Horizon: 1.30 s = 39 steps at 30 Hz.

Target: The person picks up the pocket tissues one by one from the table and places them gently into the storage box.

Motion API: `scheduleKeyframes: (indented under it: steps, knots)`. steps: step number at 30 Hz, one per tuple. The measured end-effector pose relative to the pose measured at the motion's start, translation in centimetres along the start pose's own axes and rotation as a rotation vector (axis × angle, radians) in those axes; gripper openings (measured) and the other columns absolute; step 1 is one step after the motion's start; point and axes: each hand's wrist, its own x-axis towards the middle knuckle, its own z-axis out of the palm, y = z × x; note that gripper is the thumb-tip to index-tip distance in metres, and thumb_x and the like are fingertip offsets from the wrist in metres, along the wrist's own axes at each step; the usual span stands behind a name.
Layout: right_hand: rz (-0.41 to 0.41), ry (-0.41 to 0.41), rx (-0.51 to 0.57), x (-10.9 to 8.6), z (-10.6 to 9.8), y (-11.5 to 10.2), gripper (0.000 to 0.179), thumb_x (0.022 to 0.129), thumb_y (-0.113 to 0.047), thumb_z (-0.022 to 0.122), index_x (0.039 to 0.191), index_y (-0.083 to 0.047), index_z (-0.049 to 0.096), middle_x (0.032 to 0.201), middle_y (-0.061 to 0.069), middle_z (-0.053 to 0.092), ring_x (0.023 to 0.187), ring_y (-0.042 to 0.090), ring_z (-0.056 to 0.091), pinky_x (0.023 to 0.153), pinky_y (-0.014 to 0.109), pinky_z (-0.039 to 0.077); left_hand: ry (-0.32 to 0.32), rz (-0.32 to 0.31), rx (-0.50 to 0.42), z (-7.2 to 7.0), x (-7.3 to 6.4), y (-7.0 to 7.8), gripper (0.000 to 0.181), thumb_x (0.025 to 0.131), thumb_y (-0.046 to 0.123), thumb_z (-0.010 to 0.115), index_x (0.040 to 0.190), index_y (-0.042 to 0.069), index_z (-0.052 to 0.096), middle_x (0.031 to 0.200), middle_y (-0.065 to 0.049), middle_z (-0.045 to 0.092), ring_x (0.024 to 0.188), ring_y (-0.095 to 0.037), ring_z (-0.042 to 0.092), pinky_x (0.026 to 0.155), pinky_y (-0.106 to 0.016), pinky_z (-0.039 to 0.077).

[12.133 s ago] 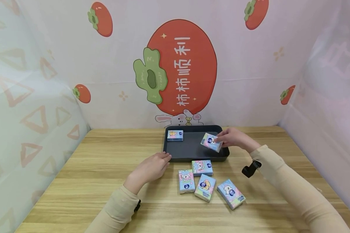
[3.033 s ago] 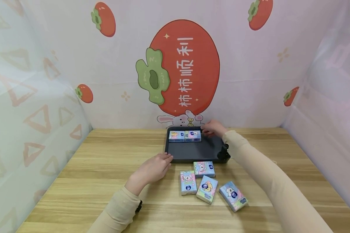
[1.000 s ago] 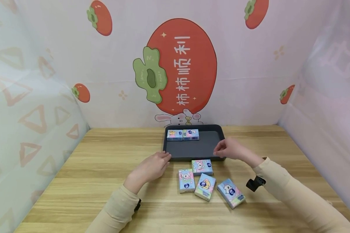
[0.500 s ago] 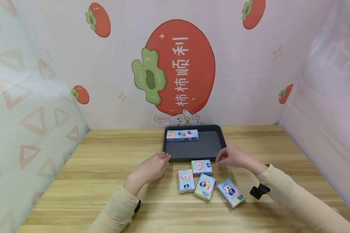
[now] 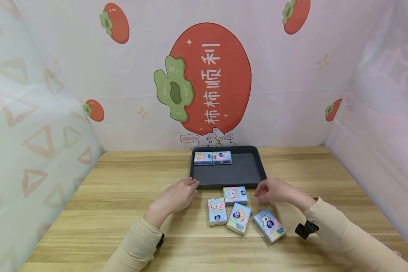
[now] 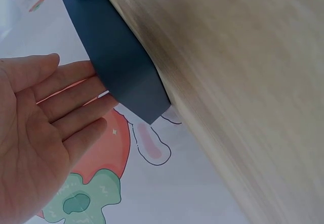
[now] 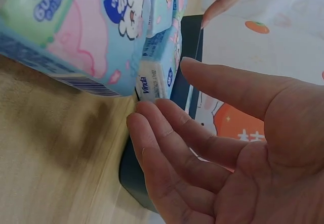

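My left hand [image 5: 176,194] rests its straight fingertips on the near left corner of a dark grey tray [image 5: 246,172]; the left wrist view shows them against its side. Two tissue packs [image 5: 222,158] lie end to end along the tray's far left side. Just off the tray's near right corner, my right hand [image 5: 274,190] hovers with loosely bent fingers and nothing between them. Nearest to it are a tissue pack [image 5: 235,195] by the tray's near edge and another tissue pack [image 5: 269,226] lying slanted. "Vinda" shows on one pack [image 7: 154,82] in the right wrist view.
Two more tissue packs, one upright to the view [image 5: 217,212] and one tilted [image 5: 239,219], lie on the wooden table [image 5: 129,189] between the arms. A printed cloth backdrop [image 5: 285,90] rises behind the tray and on both sides.
Since 12 seconds ago, a second tissue pack, earlier held by my right hand, has come to lie beside the first. That hand has drawn back toward the near packs. My left hand has stayed put.
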Motion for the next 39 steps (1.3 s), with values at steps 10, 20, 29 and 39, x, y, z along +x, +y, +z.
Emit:
scheduleKeyframes:
  steps: [10,20,29,39]
  knots:
    - [0.017,-0.032,0.012,-0.7,0.8,0.3,0.020,0.076,-0.013,0.078,0.092,-0.007,0.068,0.078,-0.001,0.064,0.072,0.012,0.058,0.065,0.027,0.050,0.009,0.004,0.005,0.2,0.0,-0.1,0.037,0.099,0.020,0.049,0.129,0.000,0.057,0.135,-0.016,0.055,0.128,-0.030,0.050,0.108,-0.042,0.041]
    - [0.033,-0.070,-0.047,-1.3,1.1,0.1,0.030,0.068,-0.014,0.084,0.090,-0.010,0.066,0.083,0.000,0.063,0.078,0.012,0.057,0.069,0.029,0.050,0.011,0.007,0.001,0.2,0.0,-0.2,0.037,0.099,0.020,0.048,0.129,0.000,0.057,0.134,-0.016,0.055,0.128,-0.030,0.050,0.108,-0.042,0.041]
    - [0.003,-0.128,-0.069,-1.5,1.1,-0.1,0.037,0.065,-0.017,0.087,0.094,-0.011,0.065,0.090,0.001,0.063,0.084,0.015,0.058,0.072,0.031,0.051,0.023,0.020,0.015,0.3,0.0,-0.2,0.037,0.099,0.019,0.048,0.129,-0.001,0.057,0.135,-0.016,0.055,0.128,-0.030,0.050,0.108,-0.043,0.041]
    - [0.017,-0.192,-0.113,-1.4,1.3,-0.3,0.036,0.065,-0.015,0.087,0.092,-0.011,0.064,0.089,0.000,0.059,0.084,0.016,0.052,0.075,0.034,0.049,0.013,0.009,0.011,0.3,0.0,-0.1,0.037,0.099,0.021,0.048,0.129,0.001,0.057,0.135,-0.015,0.055,0.128,-0.029,0.049,0.108,-0.042,0.041]
